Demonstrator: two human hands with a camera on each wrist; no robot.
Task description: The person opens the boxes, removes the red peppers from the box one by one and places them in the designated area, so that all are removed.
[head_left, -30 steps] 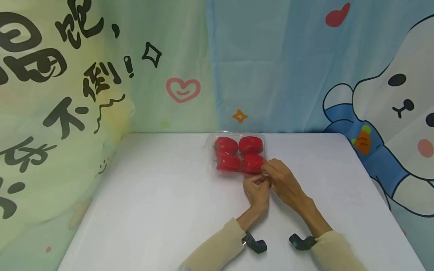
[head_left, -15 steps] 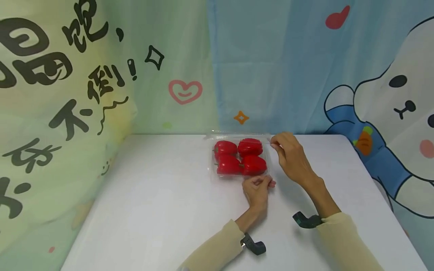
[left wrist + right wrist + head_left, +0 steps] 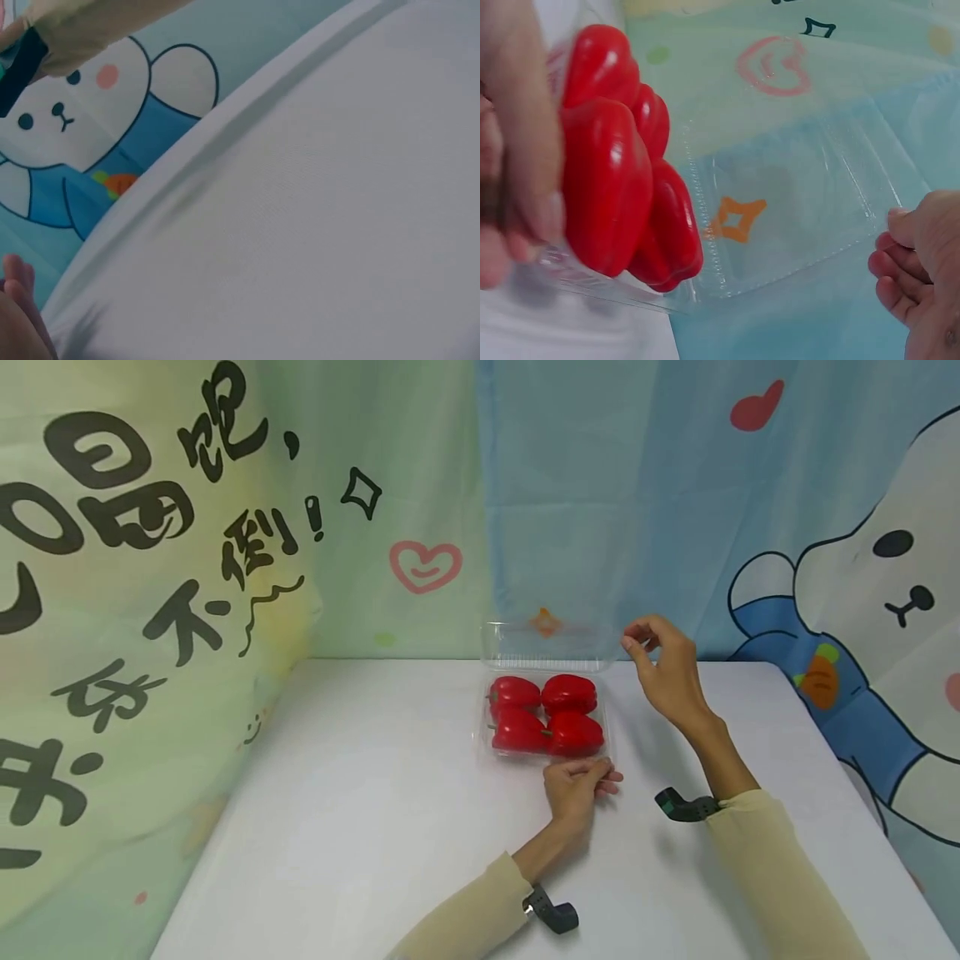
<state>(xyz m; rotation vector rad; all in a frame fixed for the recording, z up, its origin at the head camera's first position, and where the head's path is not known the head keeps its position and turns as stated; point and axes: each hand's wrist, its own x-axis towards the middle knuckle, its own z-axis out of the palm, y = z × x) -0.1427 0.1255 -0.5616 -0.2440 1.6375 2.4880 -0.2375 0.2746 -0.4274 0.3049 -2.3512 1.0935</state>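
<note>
A clear plastic clamshell box [image 3: 480,727] stands near the table's far edge, holding several red bell peppers [image 3: 572,733]. Its clear lid [image 3: 517,647] is swung up and back on the hinge. At the lid's right edge, my right hand [image 3: 667,672] pinches the plastic between thumb and fingers; the right wrist view shows the lid [image 3: 787,172] spread out from there. My left hand [image 3: 573,789] holds the box's front right corner with thumb and forefinger. Only a few left fingertips [image 3: 19,281] show in the left wrist view, so its grip is hidden there.
The white tabletop [image 3: 360,827] spreads left and in front of the box. A printed cloth backdrop [image 3: 562,510] hangs right behind the far edge, close to the raised lid. Each wrist carries a dark camera mount [image 3: 551,912].
My right hand has moved up and back from the box's front corner, swinging the lid upright. My left hand has stayed at the front right corner.
</note>
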